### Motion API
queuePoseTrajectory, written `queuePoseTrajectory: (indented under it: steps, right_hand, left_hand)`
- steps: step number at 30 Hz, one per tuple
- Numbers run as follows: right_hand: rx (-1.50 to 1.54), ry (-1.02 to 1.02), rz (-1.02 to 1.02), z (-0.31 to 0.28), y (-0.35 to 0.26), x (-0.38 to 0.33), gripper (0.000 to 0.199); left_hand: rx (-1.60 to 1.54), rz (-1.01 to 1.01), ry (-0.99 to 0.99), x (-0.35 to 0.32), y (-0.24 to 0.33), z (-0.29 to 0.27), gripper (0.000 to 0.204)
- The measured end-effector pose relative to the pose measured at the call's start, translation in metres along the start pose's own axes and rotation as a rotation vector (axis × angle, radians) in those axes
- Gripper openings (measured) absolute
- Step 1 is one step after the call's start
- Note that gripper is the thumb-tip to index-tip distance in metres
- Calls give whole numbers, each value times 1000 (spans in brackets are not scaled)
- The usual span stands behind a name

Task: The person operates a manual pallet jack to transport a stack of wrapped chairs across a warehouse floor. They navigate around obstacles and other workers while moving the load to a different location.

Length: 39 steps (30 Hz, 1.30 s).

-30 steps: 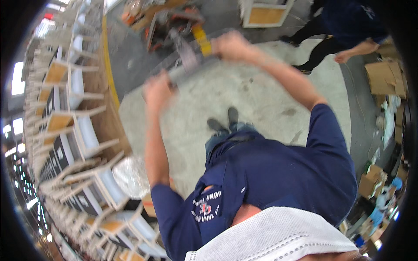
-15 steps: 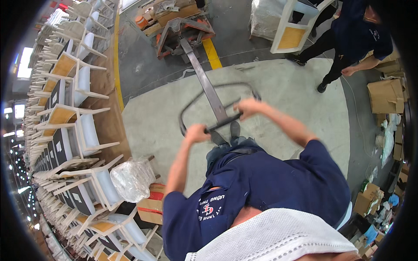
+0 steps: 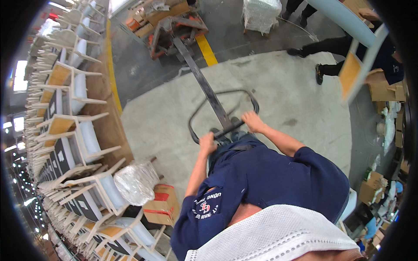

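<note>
A pallet jack with a worn orange base [image 3: 157,45] stands ahead of me. Its long dark steel shaft [image 3: 201,80] slants back toward my body and ends in a black loop handle [image 3: 228,129]. My left hand [image 3: 207,142] is wrapped round the left part of the bar nearest me. On the same bar, to the right of the shaft, my right hand [image 3: 252,121] is closed. Both arms are bent, and the bar is close to my waist, above my feet. Cardboard and other goods [image 3: 167,16] lie on or behind the jack's base.
Rows of stacked chairs [image 3: 82,126] line the left side. Near them are a plastic-wrapped bundle [image 3: 136,182] and a taped carton [image 3: 162,204]. At the upper right a co-worker carries a chair [image 3: 352,71] by a wrapped stack [image 3: 261,15]. Cartons [image 3: 373,187] line the right.
The handle and both my hands have come closer to my waist, with my arms more bent. The co-worker's chair has moved to the right, away from the wrapped stack.
</note>
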State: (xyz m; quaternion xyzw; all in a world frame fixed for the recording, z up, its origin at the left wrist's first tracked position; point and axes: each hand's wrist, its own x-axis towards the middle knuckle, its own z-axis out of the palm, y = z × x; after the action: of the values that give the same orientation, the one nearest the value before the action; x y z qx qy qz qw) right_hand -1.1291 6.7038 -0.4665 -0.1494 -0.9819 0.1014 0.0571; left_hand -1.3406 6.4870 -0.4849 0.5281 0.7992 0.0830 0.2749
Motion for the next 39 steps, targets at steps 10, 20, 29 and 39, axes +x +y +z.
queuePoseTrajectory:
  steps: [10,20,29,39]
  right_hand:
    - [-168,205,49,-302,62,309,18]
    - [119,-359,-31,46,31,3,30]
    - [-213,160,-59,-328,46,287,23]
    - [207,-669,74,-35,45,59,44]
  left_hand:
    - [219,45,497,108,72,-435,33]
    - [48,-108,-263,17,-10,-2,31]
    - [271,-100,452,88,79,-409,30]
    - [78,-28,-228,41,7,-55,25]
